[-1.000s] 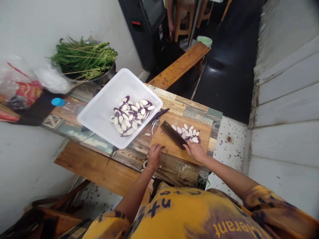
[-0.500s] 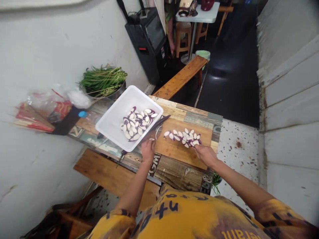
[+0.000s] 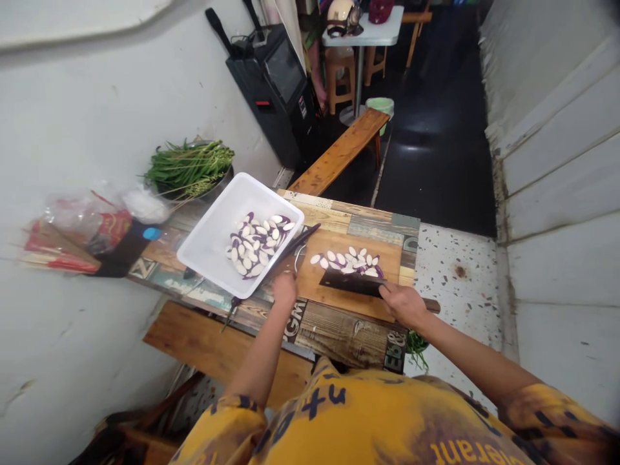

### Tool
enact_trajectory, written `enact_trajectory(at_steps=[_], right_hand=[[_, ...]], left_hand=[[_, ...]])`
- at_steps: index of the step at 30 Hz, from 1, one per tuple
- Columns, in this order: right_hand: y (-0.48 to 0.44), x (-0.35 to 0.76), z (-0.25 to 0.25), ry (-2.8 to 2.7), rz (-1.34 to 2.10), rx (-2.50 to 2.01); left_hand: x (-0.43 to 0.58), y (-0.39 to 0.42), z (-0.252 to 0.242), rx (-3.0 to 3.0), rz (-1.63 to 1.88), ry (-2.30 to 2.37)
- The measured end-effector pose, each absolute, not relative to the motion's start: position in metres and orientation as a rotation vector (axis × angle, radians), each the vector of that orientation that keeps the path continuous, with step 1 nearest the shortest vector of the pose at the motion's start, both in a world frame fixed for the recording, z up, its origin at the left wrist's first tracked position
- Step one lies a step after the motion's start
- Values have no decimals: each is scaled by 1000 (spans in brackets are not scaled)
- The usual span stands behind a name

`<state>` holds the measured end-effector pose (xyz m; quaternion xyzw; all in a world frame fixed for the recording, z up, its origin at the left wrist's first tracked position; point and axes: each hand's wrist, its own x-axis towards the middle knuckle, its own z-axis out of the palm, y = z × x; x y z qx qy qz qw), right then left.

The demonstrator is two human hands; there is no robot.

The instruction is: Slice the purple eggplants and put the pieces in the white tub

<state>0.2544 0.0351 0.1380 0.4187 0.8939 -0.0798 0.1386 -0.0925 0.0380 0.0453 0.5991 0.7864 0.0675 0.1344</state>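
Observation:
My right hand is closed round the handle of a cleaver. The dark blade lies low and nearly flat over the wooden cutting board, along the near side of the sliced eggplant. These pieces are white ovals with purple skin. My left hand is curled at the board's left end, near a white wire loop; its fingertips are hidden. Left of it stands a white plastic basin with more eggplant slices in it. A long, dark purple whole eggplant lies between basin and board.
Behind the basin stands a metal bowl of long green beans. Plastic bags and skewers lie at the table's left end. Wooden benches stand beyond and left of the table, and a black speaker box is by the wall.
The cleaver now shows in my right hand, its blade beside the slices, where before that hand was at the slices' right end. My left hand stays by the board's left end. The view shifted slightly.

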Motion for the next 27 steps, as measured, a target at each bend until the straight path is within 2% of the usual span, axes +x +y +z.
enact_trajectory(at_steps=[3,6,11,14,18,20,22,25,27], right_hand=[[36,256,136,2654,-220,1170],[38,256,132,2706,-206,1108],[38,252,127,2779,-189,1014],[36,254,128,2821,-191,1022],[24,276,130,2815,-312,1115],[13,294,125,2772,-517,1312],[1,312,113,2622,-840,1694],[-8,332,88,2022,-1456,2298],[-7,338,71,1629,-1778,2488]], left_hand=[[-84,28,59,1846,462,2272],[-55,32,68,2045,750,1908],[-11,49,66,2015,597,1539],[-6,56,57,1891,543,1555],[-20,64,45,1881,767,1773],[-29,66,37,1887,864,1868],[-33,68,28,1857,882,1958],[-25,71,15,1787,917,2028],[-10,72,11,1752,1002,1993]])
